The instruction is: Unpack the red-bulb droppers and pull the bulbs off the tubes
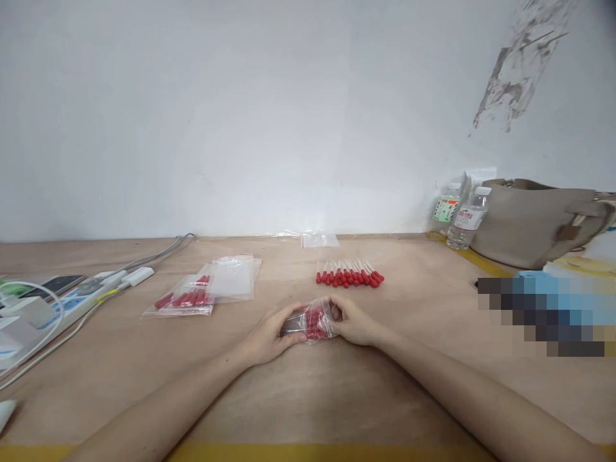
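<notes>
1. Writing: the two water bottles at the right rear carry labels, one green (446, 208) and one white with red (468, 218). The print on both is too small to read. The power strip (81, 295) at the left edge shows blue and white markings, none legible.
2. Hard to make out: a pixelated patch (548, 314) covers whatever lies at the right middle of the frame. The beige handbag (529, 221) behind it is cut off by the right edge. The cables and white objects at lower left run out of frame.
3. The clear bag (310, 323) sits just below the centre of the frame, low over the wooden table (308, 398). It is small, crumpled and glossy, and packed with red-tipped pieces.
4. The left hand (269, 337) has its fingers curled closed around the bag's left end. The right hand (353, 324) pinches its right end, fingers bent in tight.
5. Beyond the hands, a row of loose red-tipped sticks (350, 274) lies on the table, well apart from the bag.
6. Left of centre a filled bag (185, 299) of the same red pieces lies flat, with empty zip bags (233, 277) overlapping its upper right corner.
</notes>
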`<move>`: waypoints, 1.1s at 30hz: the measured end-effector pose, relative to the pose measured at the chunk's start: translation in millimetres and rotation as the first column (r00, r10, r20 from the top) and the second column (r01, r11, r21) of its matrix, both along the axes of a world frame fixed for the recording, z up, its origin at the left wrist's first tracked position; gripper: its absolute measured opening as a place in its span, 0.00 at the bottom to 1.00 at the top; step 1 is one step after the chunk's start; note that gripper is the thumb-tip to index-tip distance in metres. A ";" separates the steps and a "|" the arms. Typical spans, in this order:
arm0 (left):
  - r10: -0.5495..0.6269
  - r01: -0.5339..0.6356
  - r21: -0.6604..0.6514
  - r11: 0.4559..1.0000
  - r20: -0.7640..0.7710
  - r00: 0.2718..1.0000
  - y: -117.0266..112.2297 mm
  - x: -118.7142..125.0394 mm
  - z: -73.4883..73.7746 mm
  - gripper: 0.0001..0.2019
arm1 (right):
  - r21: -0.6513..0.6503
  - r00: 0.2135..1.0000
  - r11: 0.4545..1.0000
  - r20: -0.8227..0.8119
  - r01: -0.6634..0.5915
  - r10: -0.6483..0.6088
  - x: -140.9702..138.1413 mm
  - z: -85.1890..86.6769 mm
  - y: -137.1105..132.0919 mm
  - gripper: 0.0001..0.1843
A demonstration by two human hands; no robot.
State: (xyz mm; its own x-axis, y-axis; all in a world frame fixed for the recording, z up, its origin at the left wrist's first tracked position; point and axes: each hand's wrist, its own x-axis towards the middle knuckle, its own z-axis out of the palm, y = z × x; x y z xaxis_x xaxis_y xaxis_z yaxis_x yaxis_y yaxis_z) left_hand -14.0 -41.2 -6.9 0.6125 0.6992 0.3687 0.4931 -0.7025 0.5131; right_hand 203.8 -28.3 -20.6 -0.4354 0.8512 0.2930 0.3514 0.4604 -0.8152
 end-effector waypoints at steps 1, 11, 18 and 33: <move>0.002 -0.002 0.005 1.000 0.001 1.000 -0.5 0.3 0.1 0.23 | -0.010 1.000 1.000 -0.020 0.005 -0.005 -0.2 -0.9 0.3 0.13; -0.028 0.028 0.021 0.999 0.005 1.000 -1.3 1.8 0.9 0.20 | -0.104 0.997 0.991 -0.012 -0.080 0.079 -5.3 -2.4 2.9 0.05; 0.042 -0.042 0.002 0.999 -0.010 0.999 -2.3 2.4 0.6 0.20 | -0.088 0.999 0.996 0.039 0.018 -0.015 -3.0 8.2 -2.4 0.02; 0.099 -0.100 -0.023 0.995 -0.028 0.995 -2.6 1.0 -1.2 0.20 | -0.422 0.966 0.905 -0.251 -0.054 -0.059 -6.0 6.6 1.4 0.15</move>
